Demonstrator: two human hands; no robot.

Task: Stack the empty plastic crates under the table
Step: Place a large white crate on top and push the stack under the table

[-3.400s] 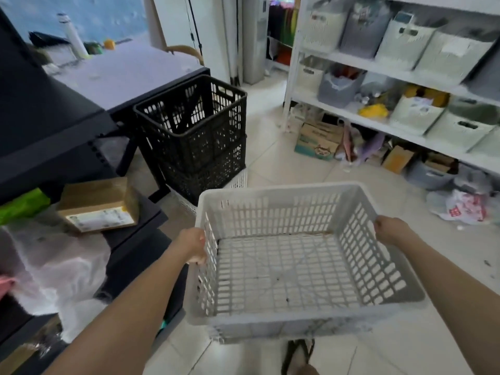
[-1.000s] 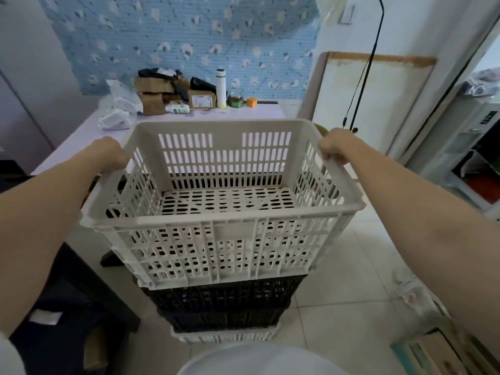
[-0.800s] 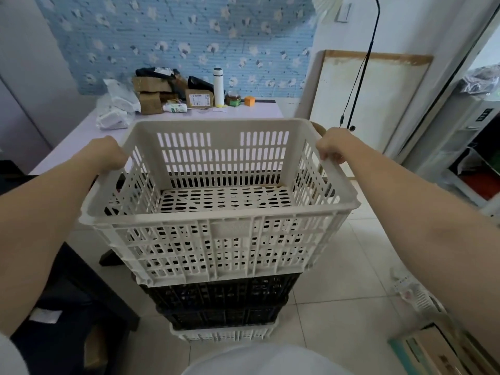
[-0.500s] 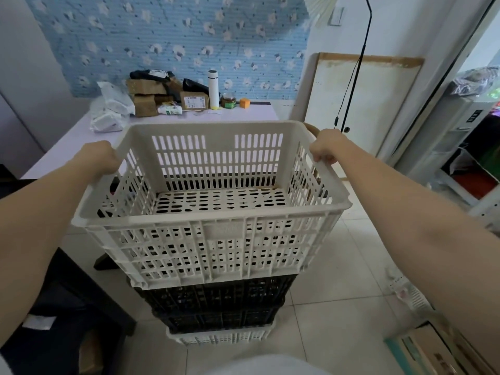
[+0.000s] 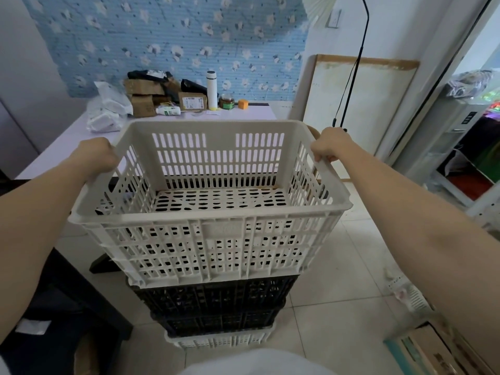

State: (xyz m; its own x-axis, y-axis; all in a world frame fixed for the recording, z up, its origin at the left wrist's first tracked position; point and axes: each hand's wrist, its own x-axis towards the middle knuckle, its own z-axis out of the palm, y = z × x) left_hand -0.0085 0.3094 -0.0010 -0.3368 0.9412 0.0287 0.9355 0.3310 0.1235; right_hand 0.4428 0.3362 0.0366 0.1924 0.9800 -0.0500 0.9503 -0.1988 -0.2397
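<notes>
Head view shows both hands, left hand (image 5: pixel 96 155) and right hand (image 5: pixel 328 146), gripping the white crate (image 5: pixel 211 212) atop black crates (image 5: pixel 213 307); letting go remains.

Four crates were stacked: one top white crate (image 5: pixel 216 247), two black crates (image 5: pixel 213 296), one bottom white crate (image 5: pixel 216 341). On the far table (image 5: pixel 251 113) stood one flask (image 5: pixel 211 89), one jar (image 5: pixel 226 102).

Just the one wide-angle camera here, up on the person's head, looking forward and down, close above the white crate (image 5: pixel 211 239) at arm's reach, with the table (image 5: pixel 243 115) and blue wallpapered wall (image 5: pixel 162 36) straight ahead beyond it.
</notes>
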